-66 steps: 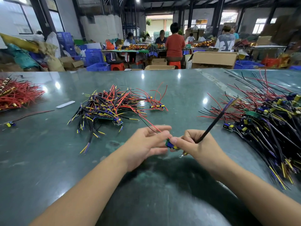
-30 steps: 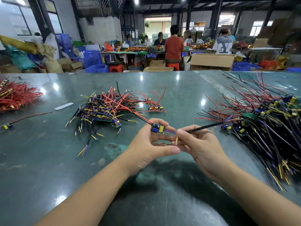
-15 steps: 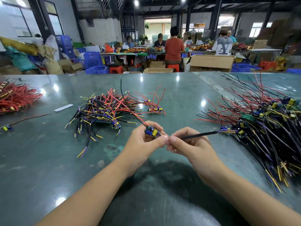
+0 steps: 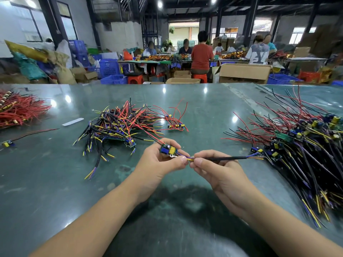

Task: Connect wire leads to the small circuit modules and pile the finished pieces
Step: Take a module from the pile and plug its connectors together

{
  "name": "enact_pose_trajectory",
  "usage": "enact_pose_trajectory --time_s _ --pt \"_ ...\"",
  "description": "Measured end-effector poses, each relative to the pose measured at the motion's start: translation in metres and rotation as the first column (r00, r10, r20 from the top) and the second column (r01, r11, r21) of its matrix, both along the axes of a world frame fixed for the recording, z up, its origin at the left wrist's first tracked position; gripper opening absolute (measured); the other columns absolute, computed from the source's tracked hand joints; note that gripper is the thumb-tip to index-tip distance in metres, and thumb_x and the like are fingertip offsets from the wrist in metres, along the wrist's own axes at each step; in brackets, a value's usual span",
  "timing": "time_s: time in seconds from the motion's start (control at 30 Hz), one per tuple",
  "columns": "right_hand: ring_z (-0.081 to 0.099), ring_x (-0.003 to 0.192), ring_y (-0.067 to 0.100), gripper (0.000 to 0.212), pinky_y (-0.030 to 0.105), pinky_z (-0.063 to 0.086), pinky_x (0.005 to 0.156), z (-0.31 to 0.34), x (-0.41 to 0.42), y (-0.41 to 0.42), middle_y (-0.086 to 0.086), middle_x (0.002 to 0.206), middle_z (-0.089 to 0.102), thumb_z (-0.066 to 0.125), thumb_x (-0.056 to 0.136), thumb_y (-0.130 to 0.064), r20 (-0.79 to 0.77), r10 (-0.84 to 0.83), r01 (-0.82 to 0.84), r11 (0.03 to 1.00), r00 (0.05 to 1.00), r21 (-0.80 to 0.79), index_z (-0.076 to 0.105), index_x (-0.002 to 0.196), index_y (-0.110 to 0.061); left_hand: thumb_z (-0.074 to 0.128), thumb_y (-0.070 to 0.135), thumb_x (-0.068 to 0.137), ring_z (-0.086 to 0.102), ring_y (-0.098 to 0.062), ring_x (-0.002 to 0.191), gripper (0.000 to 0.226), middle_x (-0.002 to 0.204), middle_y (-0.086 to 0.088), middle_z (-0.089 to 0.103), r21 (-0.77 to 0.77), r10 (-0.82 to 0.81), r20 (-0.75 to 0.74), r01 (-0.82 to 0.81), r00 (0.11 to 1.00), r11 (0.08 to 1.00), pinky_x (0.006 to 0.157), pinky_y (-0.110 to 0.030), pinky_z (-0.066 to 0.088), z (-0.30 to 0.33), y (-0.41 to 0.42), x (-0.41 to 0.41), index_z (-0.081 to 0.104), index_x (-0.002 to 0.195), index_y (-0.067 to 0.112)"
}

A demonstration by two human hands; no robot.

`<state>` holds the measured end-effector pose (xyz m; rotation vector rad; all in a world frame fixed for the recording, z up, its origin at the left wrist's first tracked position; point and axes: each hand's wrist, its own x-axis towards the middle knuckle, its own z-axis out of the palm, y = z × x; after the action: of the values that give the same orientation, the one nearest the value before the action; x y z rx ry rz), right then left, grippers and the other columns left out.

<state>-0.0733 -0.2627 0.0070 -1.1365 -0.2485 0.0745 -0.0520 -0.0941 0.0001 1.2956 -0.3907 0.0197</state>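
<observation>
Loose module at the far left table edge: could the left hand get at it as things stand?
Probably not at once: the left hand grips a module. The green table towards the loose module lies bare.

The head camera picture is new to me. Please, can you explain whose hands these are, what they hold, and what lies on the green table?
The camera sits on a worker's head and looks down at that person's own two bare hands. The left hand holds a small blue and yellow circuit module. The right hand pinches a black-sleeved wire lead that runs to the module. On the shiny green table lie a middle pile of wired modules, a large heap of modules with red and black wires at the right, and a bundle of red wires at the far left.
</observation>
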Motion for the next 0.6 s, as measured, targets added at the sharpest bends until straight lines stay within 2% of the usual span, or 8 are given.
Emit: enact_pose_trajectory --time_s 0.13,0.27,0.43,0.6 --pt "0.07 0.072 0.016 0.01 0.018 0.054 0.07 -0.0009 0.0013 0.0021 0.013 0.075 0.07 0.068 0.064 -0.004 -0.038 0.044 -0.04 0.994 0.998 0.098 0.074 0.07 -0.01 0.068 0.002 0.071 0.069 -0.019 0.075 0.024 0.083 -0.008 0.072 -0.054 -0.022 -0.037 0.02 0.999 0.998 0.068 -0.023 0.054 0.0029 0.0022 -0.001 0.057 0.088 0.015" --pt "0.07 0.073 0.018 0.011 0.018 0.054 0.07 -0.0032 0.0038 0.0044 0.015 0.076 0.071 0.068 0.063 -0.003 -0.056 0.047 -0.039 0.992 0.997 0.123 0.073 0.07 -0.009 0.068 -0.001 0.073 0.07 -0.02 0.076 0.028 0.084 -0.009 0.072 -0.083 -0.045 -0.077 0.039 0.996 0.996 0.068 -0.024 0.055 0.0035 0.0035 -0.0016 0.054 0.092 0.011" --pt "0.07 0.078 0.018 0.01 0.019 0.054 0.073 -0.0067 0.0058 0.0059 0.012 0.078 0.071 0.07 0.062 -0.005 -0.054 0.021 -0.016 0.996 0.998 0.091 0.072 0.07 -0.011 0.072 0.0 0.073 0.07 -0.021 0.08 0.029 0.087 -0.01 0.072 -0.041 -0.013 -0.092 0.01 0.996 0.999 0.07 -0.024 0.055 0.0014 0.0067 0.0 0.055 0.095 0.01" --pt "0.069 0.073 0.018 0.012 0.019 0.054 0.069 -0.0073 0.0073 0.0052 0.012 0.075 0.068 0.071 0.066 -0.007 -0.079 -0.037 0.042 0.997 0.996 0.062 0.065 0.076 -0.007 0.071 0.0 0.07 0.067 -0.015 0.075 0.028 0.083 -0.006 0.072 0.031 0.038 -0.077 -0.036 0.996 0.999 0.071 -0.024 0.055 -0.0009 0.0073 0.0028 0.058 0.09 0.014"
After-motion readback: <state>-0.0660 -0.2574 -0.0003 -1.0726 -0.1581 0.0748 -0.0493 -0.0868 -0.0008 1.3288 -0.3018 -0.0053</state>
